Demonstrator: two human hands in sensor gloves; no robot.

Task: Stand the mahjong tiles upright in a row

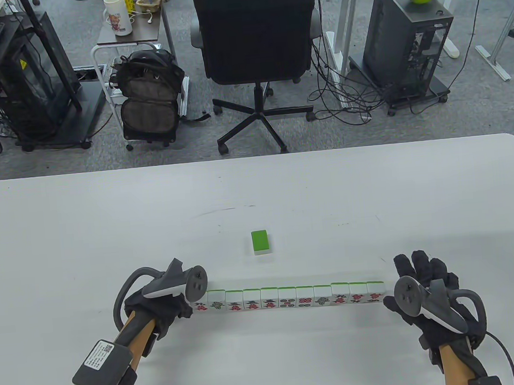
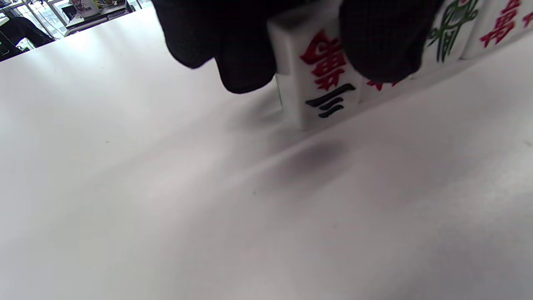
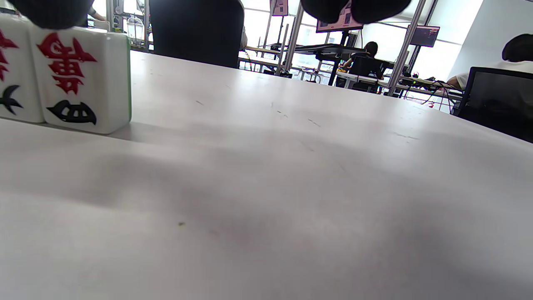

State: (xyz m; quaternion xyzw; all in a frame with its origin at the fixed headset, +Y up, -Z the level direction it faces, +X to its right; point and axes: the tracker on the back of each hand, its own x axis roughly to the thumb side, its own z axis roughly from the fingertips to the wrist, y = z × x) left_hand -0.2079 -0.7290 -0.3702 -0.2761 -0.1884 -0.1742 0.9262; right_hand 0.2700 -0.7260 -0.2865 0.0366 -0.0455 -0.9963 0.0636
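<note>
Several mahjong tiles stand upright in a row (image 1: 293,298) near the table's front, faces toward me, green backs away. One more tile (image 1: 260,241) lies face down, green back up, behind the row's middle. My left hand (image 1: 190,304) is at the row's left end; in the left wrist view its fingers (image 2: 374,46) pinch the end tile (image 2: 320,75), which stands on the table against its neighbour. My right hand (image 1: 421,277) is beside the row's right end tile (image 1: 376,292), fingers spread and holding nothing. That tile also shows in the right wrist view (image 3: 83,83), a fingertip (image 3: 50,12) just above it.
The white table (image 1: 107,223) stretches wide behind and beside the row. Its far edge (image 1: 254,157) borders an office floor with a black chair (image 1: 254,31), a backpack (image 1: 150,98) and computer carts.
</note>
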